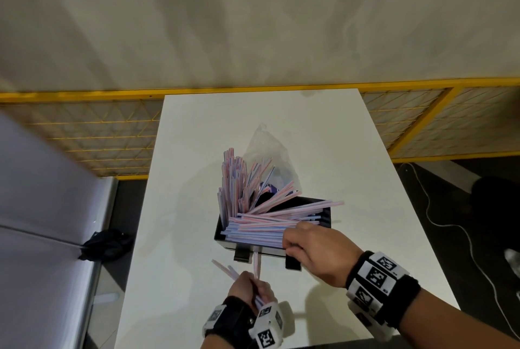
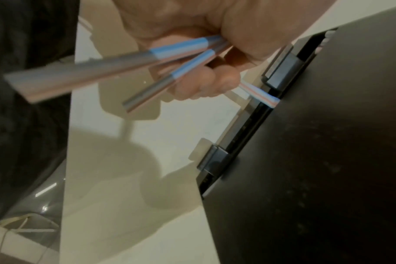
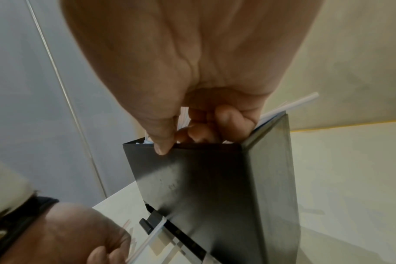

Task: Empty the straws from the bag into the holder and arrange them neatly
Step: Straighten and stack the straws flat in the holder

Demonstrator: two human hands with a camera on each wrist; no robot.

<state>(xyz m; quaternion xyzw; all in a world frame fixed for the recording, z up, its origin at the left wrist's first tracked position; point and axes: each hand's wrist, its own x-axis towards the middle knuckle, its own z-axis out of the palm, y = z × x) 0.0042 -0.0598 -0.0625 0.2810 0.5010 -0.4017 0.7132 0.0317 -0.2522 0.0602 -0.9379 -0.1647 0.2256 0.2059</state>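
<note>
A black box holder (image 1: 219, 229) stands on the white table (image 1: 197, 151), heaped with striped straws (image 1: 261, 229); some lie flat, others stand fanned at its left (image 1: 233, 182). Behind it lies the clear plastic bag (image 1: 267, 148). My right hand (image 1: 312, 250) grips the holder's front wall (image 3: 203, 178), thumb (image 3: 163, 148) outside and fingers curled inside over the straws. In front of the holder, my left hand (image 1: 250, 286) holds a few straws (image 2: 102, 67). One of them (image 1: 256, 262) reaches into the slot at the holder's base (image 2: 262, 95).
A yellow mesh fence (image 1: 98, 137) runs behind the table. A grey padded surface (image 1: 33, 208) sits at the left, with a dark cloth (image 1: 107, 241) on the floor beside it. A white cable (image 1: 439, 219) trails over the dark floor at the right.
</note>
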